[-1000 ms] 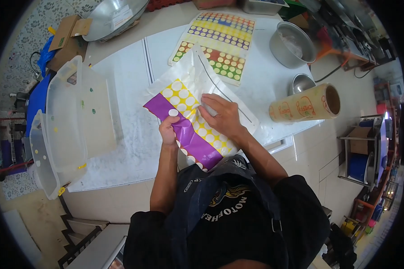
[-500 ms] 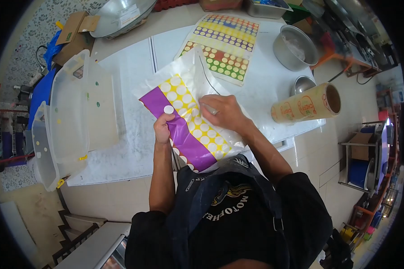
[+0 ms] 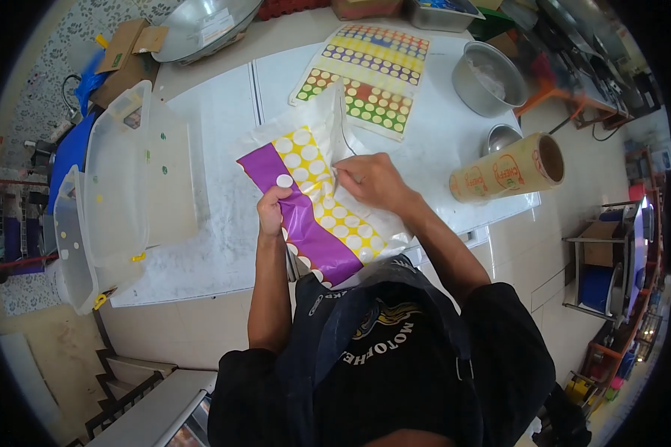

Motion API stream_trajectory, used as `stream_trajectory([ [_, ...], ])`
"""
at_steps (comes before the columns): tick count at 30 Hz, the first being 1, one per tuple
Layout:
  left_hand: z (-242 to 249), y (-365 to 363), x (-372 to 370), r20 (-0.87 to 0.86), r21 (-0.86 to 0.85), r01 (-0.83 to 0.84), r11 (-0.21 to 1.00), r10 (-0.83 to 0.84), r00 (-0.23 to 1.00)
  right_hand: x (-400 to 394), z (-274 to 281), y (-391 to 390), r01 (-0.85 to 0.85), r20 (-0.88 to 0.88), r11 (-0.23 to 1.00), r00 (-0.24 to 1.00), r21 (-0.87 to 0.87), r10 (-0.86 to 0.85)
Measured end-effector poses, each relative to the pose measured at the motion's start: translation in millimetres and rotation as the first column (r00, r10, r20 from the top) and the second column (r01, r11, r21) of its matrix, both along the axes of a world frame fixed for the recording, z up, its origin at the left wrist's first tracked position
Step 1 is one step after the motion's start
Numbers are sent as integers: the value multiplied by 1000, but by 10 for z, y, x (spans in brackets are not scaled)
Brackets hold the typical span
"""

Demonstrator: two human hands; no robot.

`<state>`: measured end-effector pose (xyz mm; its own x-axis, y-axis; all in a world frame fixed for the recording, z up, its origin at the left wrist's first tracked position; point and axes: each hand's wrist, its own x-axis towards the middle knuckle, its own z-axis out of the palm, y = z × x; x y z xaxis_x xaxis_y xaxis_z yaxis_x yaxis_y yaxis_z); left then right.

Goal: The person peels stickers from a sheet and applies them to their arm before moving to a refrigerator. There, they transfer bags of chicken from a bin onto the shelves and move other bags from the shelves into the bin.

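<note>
A glossy sheet of round stickers [image 3: 300,212], with a purple band and white dots on yellow, is held tilted above the table in front of my body. My left hand [image 3: 271,208] grips its left edge, thumb on top of the purple band. Just above that thumb tip shows a single white round dot [image 3: 284,181]. My right hand [image 3: 376,181] lies over the sheet's right part, thumb and forefinger pinched together at the yellow section. Whatever is between those fingertips is too small to make out. The sheet's whitish upper part [image 3: 306,112] is creased and bent upward.
Farther back lies another sheet of coloured dots [image 3: 373,56] on the white table [image 3: 224,141]. To the right are a round metal pan [image 3: 490,80], a small metal bowl [image 3: 502,138] and a large film roll [image 3: 508,170]. Clear plastic boxes [image 3: 115,179] stand at left.
My right fingertips have shifted slightly up and left on the sheet. A pale piece seen at them earlier no longer shows. The sheet has moved slightly right in my left hand.
</note>
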<state>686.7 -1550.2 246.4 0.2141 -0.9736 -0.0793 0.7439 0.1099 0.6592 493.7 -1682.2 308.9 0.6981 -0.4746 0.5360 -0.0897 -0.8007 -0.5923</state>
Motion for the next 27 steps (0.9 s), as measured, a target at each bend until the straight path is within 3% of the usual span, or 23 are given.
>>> stream_trajectory([
  [3, 20, 11, -16, 178, 90, -153, 984, 136, 975, -34, -40, -27, 40, 13, 981, 999, 189, -43],
  [5, 31, -25, -49, 145, 180, -229, 957, 205, 968, -42, -74, -35, 131, 88, 909, 980, 396, -179],
  [6, -32, -113, 16, 29, 226, -234, 946, 233, 972, -6, -80, -42, 156, 116, 854, 963, 496, -243],
  [7, -63, -181, 73, -86, 274, -241, 931, 274, 958, -6, 106, 1, 253, 81, 906, 952, 339, -296],
  [8, 144, -257, -6, -66, 322, -305, 896, 343, 937, 41, 193, 95, 211, 112, 964, 967, 164, -231],
  [9, -35, -375, 87, -65, 356, -347, 868, 393, 917, 85, 243, 220, 161, 135, 987, 978, -13, -158],
  [10, -226, -446, 177, -59, 391, -380, 838, 435, 898, 111, 247, 376, 117, 152, 975, 984, -187, -89],
  [12, -92, -578, 131, -130, 382, -403, 832, 480, 867, 168, 220, 764, -139, 78, 892, 979, -430, 190],
  [14, 20, -698, 100, -191, 364, -400, 841, 488, 851, 288, 51, 1047, -324, 70, 806, 910, -495, 409],
  [17, 22, -725, 108, -227, 332, -382, 862, 467, 855, 276, -130, 1142, -647, -254, 677, 762, -351, 596],
  [20, -9, -670, 90, -240, 234, -382, 894, 434, 868, 268, -66, 1066, -624, -200, 688, 777, -370, 597],
  [23, 174, -621, 52, -260, 98, -423, 901, 433, 863, 143, 205, 798, -594, -68, 803, 804, -51, 591],
  [25, 445, -522, -48, -256, 55, -453, 890, 451, 855, 122, 308, 477, -273, 102, 962, 956, -21, 274],
  [26, 471, -475, -71, -247, 31, -448, 893, 441, 863, 93, 418, 302, -53, 9, 998, 999, -44, 54],
  [27, 486, -419, -75, -235, 9, -439, 898, 429, 872, 134, 465, 129, 107, 123, 989, 988, -97, -95],
])
